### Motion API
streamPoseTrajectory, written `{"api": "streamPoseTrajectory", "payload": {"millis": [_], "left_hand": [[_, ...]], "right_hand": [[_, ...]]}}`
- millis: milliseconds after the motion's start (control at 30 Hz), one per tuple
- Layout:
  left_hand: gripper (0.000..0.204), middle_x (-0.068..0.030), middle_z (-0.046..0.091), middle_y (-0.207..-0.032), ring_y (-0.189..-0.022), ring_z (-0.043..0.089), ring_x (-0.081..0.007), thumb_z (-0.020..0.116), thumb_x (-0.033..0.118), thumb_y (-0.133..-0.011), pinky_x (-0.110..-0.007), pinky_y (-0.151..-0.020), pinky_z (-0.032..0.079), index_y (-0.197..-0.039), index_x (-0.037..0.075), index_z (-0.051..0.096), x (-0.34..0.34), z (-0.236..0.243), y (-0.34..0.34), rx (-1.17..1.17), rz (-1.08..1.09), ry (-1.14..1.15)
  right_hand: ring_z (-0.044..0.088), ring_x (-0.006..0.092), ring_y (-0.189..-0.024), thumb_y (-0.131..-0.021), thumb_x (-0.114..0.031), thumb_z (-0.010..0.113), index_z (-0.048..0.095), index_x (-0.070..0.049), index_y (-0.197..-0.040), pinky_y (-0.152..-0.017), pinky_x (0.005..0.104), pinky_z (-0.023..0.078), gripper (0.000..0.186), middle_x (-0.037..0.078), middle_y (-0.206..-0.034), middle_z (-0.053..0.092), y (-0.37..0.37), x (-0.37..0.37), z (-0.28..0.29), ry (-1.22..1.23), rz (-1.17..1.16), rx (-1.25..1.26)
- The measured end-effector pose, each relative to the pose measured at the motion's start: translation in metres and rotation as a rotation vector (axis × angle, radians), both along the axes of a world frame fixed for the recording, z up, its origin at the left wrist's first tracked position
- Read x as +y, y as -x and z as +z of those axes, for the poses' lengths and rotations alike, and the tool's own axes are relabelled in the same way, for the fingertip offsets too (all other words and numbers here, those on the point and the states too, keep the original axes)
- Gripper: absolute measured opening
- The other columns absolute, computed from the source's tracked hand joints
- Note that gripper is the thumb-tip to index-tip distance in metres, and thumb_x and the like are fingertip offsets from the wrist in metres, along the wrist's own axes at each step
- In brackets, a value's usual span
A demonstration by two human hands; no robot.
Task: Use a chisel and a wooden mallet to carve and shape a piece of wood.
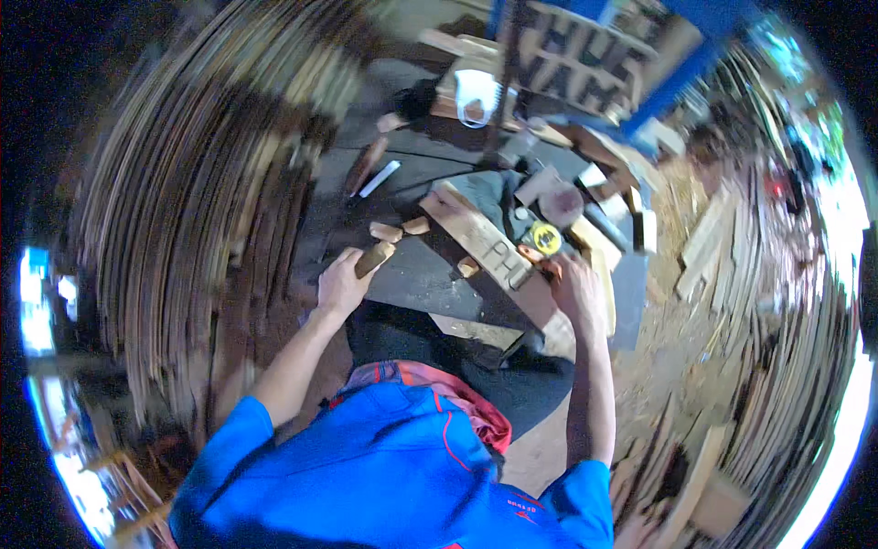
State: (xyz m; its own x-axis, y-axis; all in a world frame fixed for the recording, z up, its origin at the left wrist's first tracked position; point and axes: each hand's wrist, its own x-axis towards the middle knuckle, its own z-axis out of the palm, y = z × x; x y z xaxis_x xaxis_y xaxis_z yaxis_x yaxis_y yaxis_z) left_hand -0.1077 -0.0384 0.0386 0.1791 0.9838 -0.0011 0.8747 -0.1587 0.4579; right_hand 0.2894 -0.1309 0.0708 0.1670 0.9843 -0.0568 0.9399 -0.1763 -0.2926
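Observation:
My left hand (342, 285) is closed round a short wooden block (374, 260), held above the dark work surface (412, 284). Two small wood offcuts (386, 231) lie just beyond it. A long pale board (476, 233) with carved letters runs slantwise across the surface. Over the board's right edge, my right hand (576, 285) has its fingers curled together. A small orange-brown piece (529, 253) shows at its fingertips, too blurred to name. The yellow round tape measure (546, 239) is right beside those fingers. Another small offcut (468, 267) lies against the board's near side.
Tall stacks of thin planks (174, 201) line the left, and more planks (786, 366) the right. Past the board are a roundish dull-red object (561, 203) and mixed tools. A white strip (380, 179) lies farther left. Behind stand a white plastic bag (476, 97) and blue posts (672, 82).

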Motion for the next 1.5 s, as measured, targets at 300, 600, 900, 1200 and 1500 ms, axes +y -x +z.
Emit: {"api": "streamPoseTrajectory", "payload": {"millis": [300,600,900,1200,1500], "left_hand": [[0.046,-0.0132,0.063,-0.119,-0.105,0.064,-0.0364,0.064,0.043,-0.087,-0.046,-0.087,0.053,-0.119,0.010,0.063,0.006,0.036,-0.005,0.131,0.115,0.199],[0.066,-0.0215,0.063,-0.121,-0.111,0.061,-0.0375,0.068,0.050,-0.083,-0.045,-0.093,0.051,-0.129,0.003,0.057,-0.029,0.067,0.028,0.095,0.517,0.272],[0.058,-0.0253,0.066,-0.105,-0.102,0.063,-0.0408,0.070,0.048,-0.083,-0.046,-0.085,0.051,-0.111,-0.002,0.062,-0.067,0.081,0.078,-0.071,0.671,0.150],[0.047,-0.0219,0.068,-0.102,-0.096,0.066,-0.0386,0.074,0.037,-0.083,-0.043,-0.082,0.052,-0.112,0.001,0.065,-0.107,0.079,0.103,-0.123,0.735,0.028],[0.053,-0.0234,0.067,-0.101,-0.097,0.065,-0.0394,0.074,0.043,-0.082,-0.044,-0.083,0.051,-0.107,-0.003,0.063,-0.061,0.060,0.088,-0.093,0.561,0.190]], "right_hand": [[0.067,0.0375,-0.072,-0.081,-0.027,0.068,0.056,-0.008,-0.091,-0.062,0.0468,0.052,0.024,0.016,-0.074,0.068,-0.027,0.034,0.031,0.150,0.102,-0.109],[0.061,0.0068,-0.068,-0.099,-0.014,0.055,0.066,-0.003,-0.104,-0.056,0.0224,0.044,0.017,0.003,-0.086,0.071,0.022,0.057,0.107,-0.012,0.011,1.053],[0.066,0.0109,-0.079,-0.095,-0.017,0.062,0.069,-0.005,-0.113,-0.063,0.0265,0.053,0.023,0.004,-0.095,0.072,0.203,0.096,0.000,0.693,0.529,1.252],[0.070,0.0347,-0.087,-0.090,-0.024,0.060,0.072,-0.011,-0.100,-0.077,0.0449,0.055,0.021,0.020,-0.092,0.071,0.274,0.094,0.018,0.549,0.796,0.968],[0.067,0.0424,-0.079,-0.091,-0.030,0.057,0.071,-0.009,-0.096,-0.074,0.0502,0.054,0.025,0.022,-0.085,0.069,0.246,0.079,0.004,0.377,0.863,0.244]]}}
